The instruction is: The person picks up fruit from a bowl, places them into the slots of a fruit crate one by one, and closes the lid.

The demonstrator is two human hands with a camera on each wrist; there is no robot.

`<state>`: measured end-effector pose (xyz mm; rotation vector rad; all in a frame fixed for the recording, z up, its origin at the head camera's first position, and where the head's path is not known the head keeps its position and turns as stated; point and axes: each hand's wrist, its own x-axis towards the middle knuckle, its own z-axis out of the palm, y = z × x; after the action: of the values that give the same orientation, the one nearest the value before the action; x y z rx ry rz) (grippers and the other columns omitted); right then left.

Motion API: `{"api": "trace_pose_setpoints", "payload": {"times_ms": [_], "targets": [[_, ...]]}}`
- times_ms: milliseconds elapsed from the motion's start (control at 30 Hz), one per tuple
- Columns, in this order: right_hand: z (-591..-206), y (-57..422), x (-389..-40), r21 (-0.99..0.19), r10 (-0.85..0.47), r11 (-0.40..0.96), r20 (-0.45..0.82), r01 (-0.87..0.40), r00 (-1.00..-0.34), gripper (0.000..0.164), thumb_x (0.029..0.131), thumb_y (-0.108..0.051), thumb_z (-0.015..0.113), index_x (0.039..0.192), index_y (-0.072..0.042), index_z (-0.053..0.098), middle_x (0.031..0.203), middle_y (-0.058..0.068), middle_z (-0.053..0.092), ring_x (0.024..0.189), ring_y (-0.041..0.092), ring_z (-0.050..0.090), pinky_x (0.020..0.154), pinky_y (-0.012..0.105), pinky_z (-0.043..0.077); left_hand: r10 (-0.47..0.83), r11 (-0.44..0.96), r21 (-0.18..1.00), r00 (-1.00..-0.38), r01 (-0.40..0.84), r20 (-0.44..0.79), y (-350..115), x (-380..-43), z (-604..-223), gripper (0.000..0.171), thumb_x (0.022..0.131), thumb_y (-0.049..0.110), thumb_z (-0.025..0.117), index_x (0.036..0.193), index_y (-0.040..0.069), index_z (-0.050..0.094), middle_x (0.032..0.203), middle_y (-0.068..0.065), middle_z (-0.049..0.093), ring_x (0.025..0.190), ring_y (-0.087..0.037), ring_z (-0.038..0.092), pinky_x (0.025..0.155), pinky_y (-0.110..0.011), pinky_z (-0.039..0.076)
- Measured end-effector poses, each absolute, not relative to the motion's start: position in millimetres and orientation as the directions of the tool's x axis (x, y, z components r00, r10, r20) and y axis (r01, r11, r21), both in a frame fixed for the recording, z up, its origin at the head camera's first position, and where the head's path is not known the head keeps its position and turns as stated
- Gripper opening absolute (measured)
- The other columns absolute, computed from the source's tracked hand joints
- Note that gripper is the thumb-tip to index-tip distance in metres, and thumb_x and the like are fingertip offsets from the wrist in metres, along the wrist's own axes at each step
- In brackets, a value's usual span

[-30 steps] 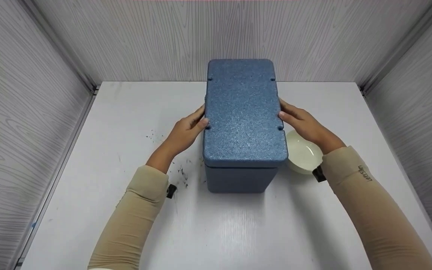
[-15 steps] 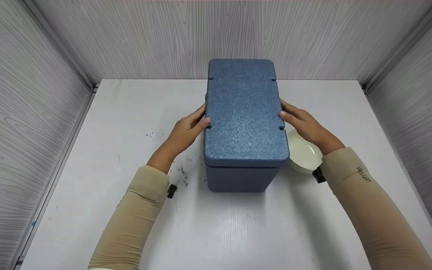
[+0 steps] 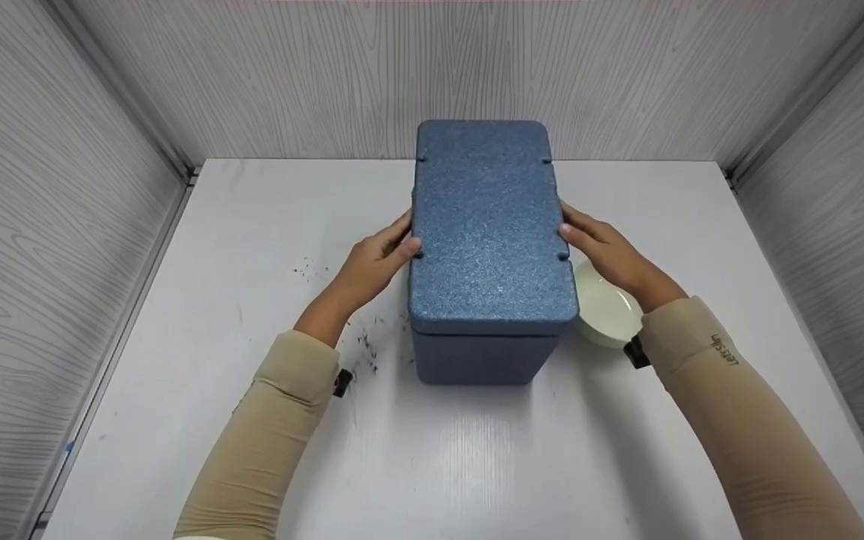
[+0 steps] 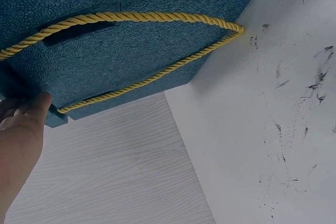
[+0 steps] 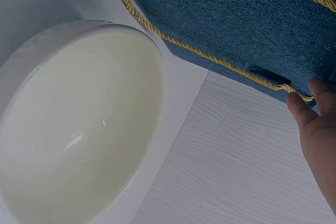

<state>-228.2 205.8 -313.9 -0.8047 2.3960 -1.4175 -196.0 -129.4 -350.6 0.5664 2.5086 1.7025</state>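
Note:
A blue foam box (image 3: 477,360) stands upright on the white table, its matching blue lid (image 3: 488,225) seated on top with a thin seam below. My left hand (image 3: 368,266) grips the lid's left edge, thumb near a notch. On the opposite edge, my right hand (image 3: 612,255) grips the lid with its thumb at the rim. Some fingers are hidden behind the lid's sides. Yellow twisted rope (image 4: 173,17) loops along the box's left side in the left wrist view, and a similar yellow rope (image 5: 194,49) runs along the right side.
A cream bowl (image 3: 608,311) sits right of the box, partly under my right forearm. Dark scuff marks (image 3: 366,349) dot the table (image 3: 462,465) left of the box. Wood-grain panels (image 3: 312,82) enclose the back and sides.

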Motion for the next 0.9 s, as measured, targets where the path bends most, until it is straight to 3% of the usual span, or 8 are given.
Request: {"api": "trace_pose_setpoints", "payload": {"times_ms": [367, 600, 900], "targets": [[-314.9, 205.0, -228.6, -0.872, -0.551, 0.363, 0.082, -0.327, -0.83, 0.053, 0.104, -0.014, 0.035, 0.149, 0.004, 0.016, 0.154, 0.019, 0.019, 0.141, 0.031, 0.017, 0.113, 0.045, 0.016, 0.335, 0.323, 0.899, -0.924, 0.297, 0.185, -133.8, -199.8, -348.6, 0.057, 0.101, 0.026, 0.051, 0.149, 0.004, 0.029, 0.15, -0.012, 0.031, 0.135, -0.02, 0.035, 0.106, -0.029, 0.034], [-315.2, 211.2, -244.8, -0.858, -0.544, 0.372, 0.109, -0.355, -0.832, 0.054, 0.105, -0.017, 0.033, 0.15, 0.004, 0.013, 0.154, 0.02, 0.017, 0.142, 0.032, 0.015, 0.114, 0.044, 0.014, 0.264, 0.464, 0.84, -0.949, 0.282, 0.172, -136.7, -211.3, -338.0, 0.054, 0.102, 0.031, 0.046, 0.146, 0.001, 0.036, 0.145, -0.015, 0.04, 0.131, -0.025, 0.042, 0.105, -0.033, 0.035], [-307.2, 216.6, -277.0, -0.688, -0.447, 0.603, 0.127, -0.403, -0.885, 0.064, 0.101, -0.043, 0.041, 0.154, -0.014, 0.019, 0.155, 0.013, 0.022, 0.142, 0.03, 0.018, 0.113, 0.05, 0.014, 0.212, 0.562, 0.757, -0.943, 0.333, 0.257, -138.4, -244.5, -321.2, 0.058, 0.1, 0.034, 0.049, 0.148, 0.004, 0.033, 0.153, -0.009, 0.028, 0.141, -0.017, 0.023, 0.11, -0.024, 0.022]]}}
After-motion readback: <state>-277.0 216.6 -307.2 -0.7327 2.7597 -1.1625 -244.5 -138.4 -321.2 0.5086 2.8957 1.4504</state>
